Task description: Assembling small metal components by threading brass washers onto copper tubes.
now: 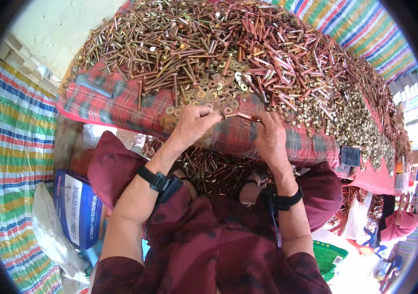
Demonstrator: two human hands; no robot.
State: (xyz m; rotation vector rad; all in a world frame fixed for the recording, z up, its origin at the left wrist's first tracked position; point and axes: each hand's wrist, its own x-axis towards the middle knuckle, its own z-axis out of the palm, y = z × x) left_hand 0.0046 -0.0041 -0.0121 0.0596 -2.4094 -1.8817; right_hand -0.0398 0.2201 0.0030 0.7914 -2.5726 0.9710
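My right hand [271, 134] is closed in a pinch around a slim copper-coloured bolt [246, 116], which points left toward my other hand. At the bolt's left end a washer [228, 115] shows beside my left fingertips. My left hand [198, 123] has its thumb and fingers pressed together; what lies between them is hidden. Both hands are above the front edge of a table covered in red plaid cloth [135, 110]. Just beyond them lie loose flat washers [214, 89].
Long headed bolts [169, 49] are heaped at the far left, reddish metal sleeves [287, 63] at the far right, and small brass-coloured nuts [336, 108] nearer right. More metal pieces [214, 169] lie below the table edge. A blue box [79, 208] stands at my left.
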